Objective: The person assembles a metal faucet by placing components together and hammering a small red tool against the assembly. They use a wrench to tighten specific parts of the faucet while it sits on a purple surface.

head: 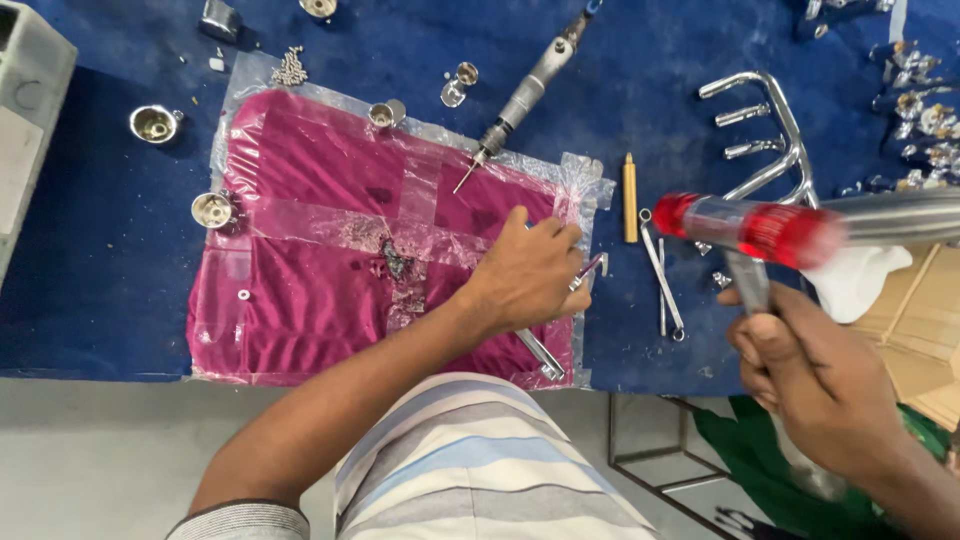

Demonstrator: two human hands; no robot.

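Observation:
My left hand (528, 272) rests on the right edge of a magenta cloth (300, 290) covered with clear plastic, fingers closed around a thin chrome rod (543, 354) that sticks out on both sides of the fist. My right hand (800, 375) is raised off the table's right corner and grips the stem of a chrome fitting (750, 232). The fitting's crossbar has red wrapping and is blurred by motion. Small metal bits (392, 262) lie at the cloth's centre.
On the blue table cover (100, 250) lie a powered screwdriver (522, 98), several chrome cups (154, 123), a thin wrench (661, 272), a tan stick (630, 185), a chrome peg rack (775, 135) and a white rag (858, 280). Cardboard (925, 320) sits right, a grey box (25, 95) left.

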